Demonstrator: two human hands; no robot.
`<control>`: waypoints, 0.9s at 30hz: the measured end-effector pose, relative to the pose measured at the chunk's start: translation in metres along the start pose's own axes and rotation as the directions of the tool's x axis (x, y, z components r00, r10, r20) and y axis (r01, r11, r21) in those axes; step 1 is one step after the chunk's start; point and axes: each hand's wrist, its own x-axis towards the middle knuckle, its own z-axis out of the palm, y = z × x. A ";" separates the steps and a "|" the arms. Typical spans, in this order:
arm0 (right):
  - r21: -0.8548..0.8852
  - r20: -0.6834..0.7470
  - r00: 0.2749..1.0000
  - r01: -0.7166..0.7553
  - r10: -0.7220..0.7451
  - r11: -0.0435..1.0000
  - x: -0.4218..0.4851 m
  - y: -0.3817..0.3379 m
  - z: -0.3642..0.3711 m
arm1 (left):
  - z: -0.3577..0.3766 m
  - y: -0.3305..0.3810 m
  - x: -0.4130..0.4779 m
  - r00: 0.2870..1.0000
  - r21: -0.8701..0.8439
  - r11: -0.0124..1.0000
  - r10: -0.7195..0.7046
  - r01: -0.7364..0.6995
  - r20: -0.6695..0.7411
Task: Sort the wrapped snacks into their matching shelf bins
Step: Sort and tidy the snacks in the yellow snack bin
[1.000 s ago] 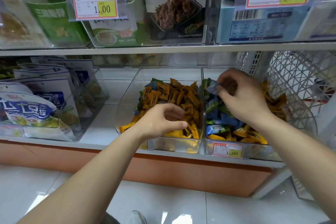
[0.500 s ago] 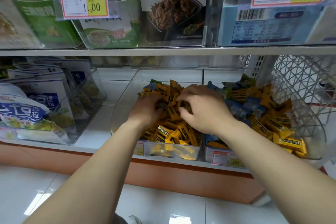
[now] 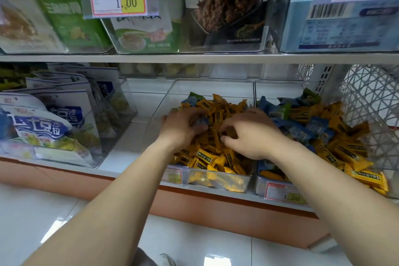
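The yellow snacks (image 3: 207,157) fill the middle bin (image 3: 216,181) on the lower shelf (image 3: 121,157). A blue snack (image 3: 200,121) sits among them, with the fingers of the left hand (image 3: 183,128) curled round it. The right hand (image 3: 250,136), which was in the right bin (image 3: 260,182) a second ago, now digs into the yellow pile. Its fingers are curled, but I cannot tell whether they grip anything.

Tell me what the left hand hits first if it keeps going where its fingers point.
Probably the heap of yellow wrapped snacks in the middle clear plastic bin; the fingers of the left hand sit right at it, depth unclear.
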 end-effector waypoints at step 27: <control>-0.047 0.065 0.993 0.105 -0.102 0.993 0.083 -0.081 0.010 | -0.097 -0.084 -0.064 0.971 -0.470 0.879 -0.176 0.080 -0.165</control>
